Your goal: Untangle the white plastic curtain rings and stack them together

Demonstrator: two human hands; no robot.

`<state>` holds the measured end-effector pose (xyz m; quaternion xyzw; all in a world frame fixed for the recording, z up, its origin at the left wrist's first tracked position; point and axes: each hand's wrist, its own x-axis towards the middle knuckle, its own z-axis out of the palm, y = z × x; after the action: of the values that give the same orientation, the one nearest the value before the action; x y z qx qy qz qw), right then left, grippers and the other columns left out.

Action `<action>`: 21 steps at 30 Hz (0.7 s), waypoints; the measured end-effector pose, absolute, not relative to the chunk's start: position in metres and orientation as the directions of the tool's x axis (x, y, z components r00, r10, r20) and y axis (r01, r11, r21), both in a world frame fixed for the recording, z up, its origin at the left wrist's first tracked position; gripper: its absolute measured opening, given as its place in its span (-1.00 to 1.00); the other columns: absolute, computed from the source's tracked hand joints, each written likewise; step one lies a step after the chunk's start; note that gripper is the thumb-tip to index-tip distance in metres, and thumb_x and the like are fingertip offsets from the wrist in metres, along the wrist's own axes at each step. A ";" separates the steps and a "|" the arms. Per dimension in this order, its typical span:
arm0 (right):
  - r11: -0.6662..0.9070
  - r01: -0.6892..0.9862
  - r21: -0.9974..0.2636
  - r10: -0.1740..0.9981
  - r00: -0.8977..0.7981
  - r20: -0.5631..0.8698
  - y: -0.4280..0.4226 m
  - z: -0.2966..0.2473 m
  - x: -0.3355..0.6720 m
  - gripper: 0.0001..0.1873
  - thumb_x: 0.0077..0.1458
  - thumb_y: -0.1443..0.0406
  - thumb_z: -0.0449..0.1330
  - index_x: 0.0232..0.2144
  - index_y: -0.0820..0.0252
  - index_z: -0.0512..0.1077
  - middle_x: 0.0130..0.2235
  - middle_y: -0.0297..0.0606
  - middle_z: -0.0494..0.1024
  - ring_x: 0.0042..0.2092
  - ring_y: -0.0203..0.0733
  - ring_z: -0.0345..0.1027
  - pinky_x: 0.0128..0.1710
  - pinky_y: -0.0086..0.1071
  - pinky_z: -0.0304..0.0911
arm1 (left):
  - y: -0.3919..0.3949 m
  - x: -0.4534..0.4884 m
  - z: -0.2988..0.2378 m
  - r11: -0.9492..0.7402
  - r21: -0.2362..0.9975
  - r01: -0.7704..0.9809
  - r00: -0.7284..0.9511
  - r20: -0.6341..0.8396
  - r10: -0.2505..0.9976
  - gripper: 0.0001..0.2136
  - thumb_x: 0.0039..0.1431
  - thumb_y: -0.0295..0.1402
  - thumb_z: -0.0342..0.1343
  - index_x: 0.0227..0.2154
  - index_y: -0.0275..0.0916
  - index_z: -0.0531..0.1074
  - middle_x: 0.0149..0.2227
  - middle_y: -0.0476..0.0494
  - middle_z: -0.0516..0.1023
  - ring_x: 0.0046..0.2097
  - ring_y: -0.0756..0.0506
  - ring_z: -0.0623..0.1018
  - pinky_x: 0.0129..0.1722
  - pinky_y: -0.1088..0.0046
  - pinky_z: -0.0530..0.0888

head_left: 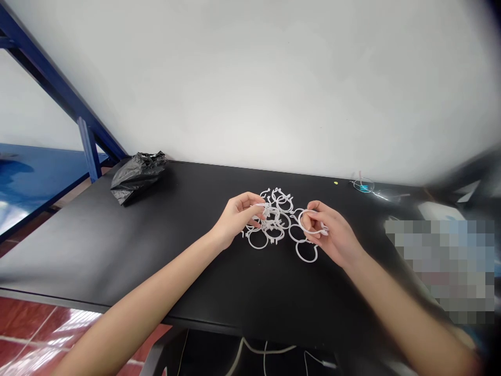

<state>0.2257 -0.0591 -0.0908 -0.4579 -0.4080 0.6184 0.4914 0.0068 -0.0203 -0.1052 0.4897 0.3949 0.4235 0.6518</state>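
Note:
White plastic rings [258,247], several of them with small clasp-like ends, lie in a loose pile on the black table [203,292]. At the pile's left side is my left hand [243,213], thumb and fingers pinched on a white ring whose outline blends into the rings behind it. To the right, my right hand [331,230] grips another white ring [300,222] between thumb and fingers, with its clasp end near the palm. Just below that hand, a loose ring [306,260] rests on the table.
A crumpled black plastic bag [139,175] sits at the table's back left. Near the wall [242,94] at the back right lie a clear item with a blue-green mark [365,187] and clear plastic. Blurred objects stand at the right edge. Cables [270,351] hang below the table.

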 end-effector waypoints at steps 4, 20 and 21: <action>-0.124 -0.183 -0.975 0.992 -0.052 -0.116 -0.063 -0.093 0.223 -0.74 0.01 0.14 0.34 -0.38 0.14 0.37 -0.51 -0.38 0.47 -0.62 -0.41 0.10 -0.70 -0.51 0.07 | -0.028 0.010 -0.102 0.264 0.941 -0.210 0.466 -0.141 0.873 -0.82 0.12 -0.31 0.22 -0.24 -0.26 0.45 -0.33 -0.11 0.55 -0.25 -0.08 0.60 -0.38 0.48 0.55; 0.395 0.517 -0.759 0.916 -0.165 0.365 -0.058 -0.105 0.215 -0.82 0.23 0.22 0.16 -0.17 0.04 0.53 -0.09 -0.21 0.60 -0.11 -0.05 0.48 -0.15 -0.19 0.41 | -0.031 0.004 -0.091 0.364 0.849 -0.384 0.530 -0.120 0.839 -0.72 0.18 -0.29 0.18 -0.05 -0.16 0.39 -0.21 -0.17 0.57 0.03 -0.23 0.54 -0.43 0.50 0.55; 0.454 0.558 -0.695 0.891 -0.267 0.367 -0.055 -0.105 0.215 -0.82 0.22 0.25 0.16 -0.17 0.04 0.53 -0.07 -0.21 0.60 -0.07 -0.02 0.46 -0.10 -0.15 0.40 | -0.028 0.002 -0.090 0.356 0.844 -0.402 0.508 -0.117 0.853 -0.71 0.20 -0.28 0.15 -0.03 -0.17 0.38 -0.17 -0.19 0.58 0.04 -0.24 0.54 -0.42 0.50 0.56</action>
<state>0.2153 -0.0547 -0.1049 -0.4738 -0.7647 0.2208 0.3769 0.0015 -0.0278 -0.0895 0.3965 0.2844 0.4061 0.7726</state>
